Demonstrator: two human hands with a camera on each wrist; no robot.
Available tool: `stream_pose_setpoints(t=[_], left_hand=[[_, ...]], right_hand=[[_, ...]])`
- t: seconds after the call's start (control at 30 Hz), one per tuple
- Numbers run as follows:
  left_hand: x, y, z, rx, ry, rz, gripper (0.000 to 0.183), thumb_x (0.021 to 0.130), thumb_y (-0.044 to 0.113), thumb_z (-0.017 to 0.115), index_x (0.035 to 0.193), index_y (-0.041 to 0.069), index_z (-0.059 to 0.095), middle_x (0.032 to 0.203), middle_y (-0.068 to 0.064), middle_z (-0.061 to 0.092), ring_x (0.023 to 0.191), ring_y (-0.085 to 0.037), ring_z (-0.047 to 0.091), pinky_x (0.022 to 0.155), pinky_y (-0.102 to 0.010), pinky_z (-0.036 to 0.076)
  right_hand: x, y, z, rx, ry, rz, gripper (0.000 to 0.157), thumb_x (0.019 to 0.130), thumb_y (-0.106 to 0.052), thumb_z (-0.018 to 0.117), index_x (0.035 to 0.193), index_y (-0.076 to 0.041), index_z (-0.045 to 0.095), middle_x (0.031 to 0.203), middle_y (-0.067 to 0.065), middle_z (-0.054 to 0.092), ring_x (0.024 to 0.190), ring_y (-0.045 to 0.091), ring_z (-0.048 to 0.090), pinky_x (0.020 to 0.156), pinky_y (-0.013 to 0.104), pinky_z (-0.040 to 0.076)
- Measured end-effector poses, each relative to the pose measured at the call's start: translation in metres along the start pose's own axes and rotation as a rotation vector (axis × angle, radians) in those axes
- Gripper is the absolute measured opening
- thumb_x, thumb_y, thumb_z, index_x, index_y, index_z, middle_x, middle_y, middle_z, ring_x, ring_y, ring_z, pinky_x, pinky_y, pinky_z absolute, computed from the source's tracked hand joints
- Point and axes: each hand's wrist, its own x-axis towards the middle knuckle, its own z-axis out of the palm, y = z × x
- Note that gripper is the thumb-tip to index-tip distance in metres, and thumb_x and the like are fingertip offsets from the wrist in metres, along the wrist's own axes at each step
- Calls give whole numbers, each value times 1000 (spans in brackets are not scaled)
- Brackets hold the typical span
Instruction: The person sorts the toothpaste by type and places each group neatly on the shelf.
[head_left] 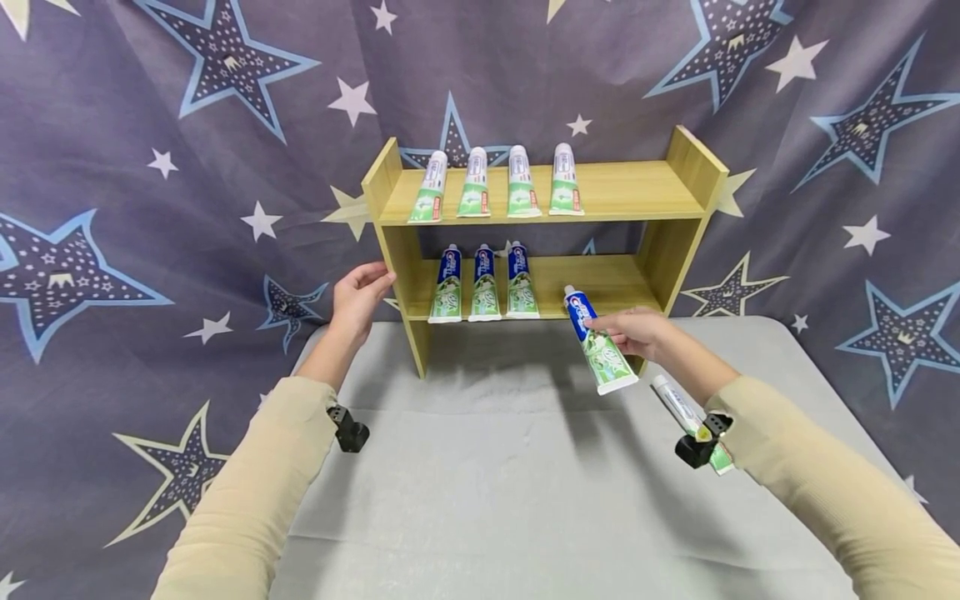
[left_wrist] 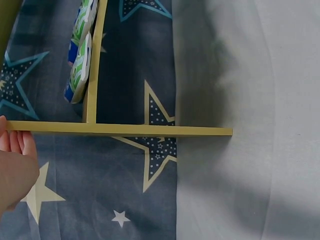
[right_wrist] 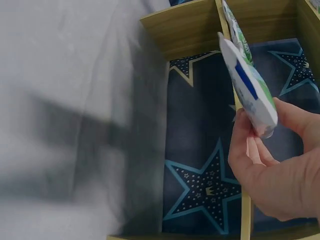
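My right hand (head_left: pixel 637 332) pinches a blue-and-green toothpaste tube (head_left: pixel 609 360) between thumb and fingers, its cap tilted toward the lower tier's right part. In the right wrist view this tube (right_wrist: pixel 245 82) appears side-on, in front of the shelf board. My left hand (head_left: pixel 358 302) grips the left side panel of a small wooden shelf (head_left: pixel 390 250); in the left wrist view the fingers (left_wrist: pixel 29 145) lie against that panel. On the lower tier, three blue-and-green toothpaste tubes (head_left: pixel 485 287) lie side by side. Several white-and-green toothpaste tubes (head_left: pixel 474 185) lie in a row on the top tier.
Another white-and-green toothpaste tube (head_left: pixel 675 404) lies on the grey tabletop (head_left: pixel 480 483), partly hidden by the right wrist camera (head_left: pixel 699 448). A dark star-patterned cloth (head_left: pixel 225 250) hangs behind the shelf and along both sides.
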Motion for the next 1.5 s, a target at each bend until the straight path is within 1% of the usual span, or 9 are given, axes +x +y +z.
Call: stream_pose_setpoints(t=[0.2, 0.33, 0.53, 0.6, 0.7, 0.77, 0.83, 1.13, 1.5], left_hand=[[1, 0, 0, 5, -6, -11, 15, 88, 4, 65, 92, 17, 59, 89, 9, 60, 85, -1, 61, 80, -10, 52], [1, 0, 0, 9, -3, -18, 15, 88, 5, 65, 94, 17, 59, 90, 8, 60, 86, -1, 61, 85, -12, 53], [-1, 0, 0, 0, -11, -18, 15, 88, 5, 66, 94, 16, 59, 92, 8, 60, 88, -2, 61, 88, -13, 53], [-1, -1, -1, -1, -14, -16, 14, 88, 5, 66, 94, 16, 59, 91, 8, 60, 88, -2, 61, 83, -10, 53], [-2, -1, -2, -12, -14, -11, 14, 88, 5, 67, 93, 16, 59, 90, 8, 61, 86, -2, 61, 78, -8, 53], [-2, -2, -2, -19, -13, -9, 14, 88, 4, 66, 93, 15, 59, 89, 8, 61, 85, -1, 62, 77, -8, 53], [-2, -1, -2, -25, -17, -7, 14, 88, 4, 66, 93, 15, 59, 89, 8, 61, 84, -1, 62, 78, -8, 53], [-1, -1, -3, -22, -25, -5, 14, 87, 4, 67, 94, 15, 60, 89, 8, 61, 88, -3, 62, 80, -9, 53], [-2, -1, -2, -58, -30, 19, 15, 88, 0, 64, 91, 14, 60, 82, 9, 63, 79, 0, 62, 74, -8, 53]], right_hand=[[11, -19, 8, -2, 145, 24, 54, 91, -21, 65, 131, 5, 42, 77, -8, 54, 62, 0, 53, 63, 13, 52], [20, -29, 13, -26, 228, -3, 70, 90, -23, 66, 143, 8, 32, 73, -9, 51, 56, -1, 48, 55, 10, 47], [39, -39, 19, -26, 326, -34, 67, 89, -21, 68, 139, 8, 35, 59, -9, 40, 49, 4, 35, 54, 15, 38], [46, -41, 21, -31, 362, -46, 65, 87, -16, 68, 138, 8, 35, 71, -5, 47, 59, 6, 43, 66, 17, 47], [55, -43, 24, -54, 394, -86, 66, 85, -8, 69, 139, 10, 35, 111, 11, 60, 94, 17, 60, 97, 28, 52], [61, -42, 25, -109, 409, -109, 65, 83, -7, 69, 138, 9, 39, 135, 19, 53, 118, 25, 56, 109, 34, 47], [65, -41, 26, -166, 433, -127, 60, 83, -9, 70, 136, 6, 46, 140, 20, 51, 127, 30, 52, 109, 37, 46], [75, -35, 23, -412, 585, -285, 35, 80, -18, 75, 112, -3, 69, 116, 16, 68, 108, 30, 65, 95, 36, 53], [84, -39, 23, -474, 555, -331, 34, 85, -20, 71, 115, -4, 68, 115, 16, 68, 106, 29, 66, 102, 30, 47]])
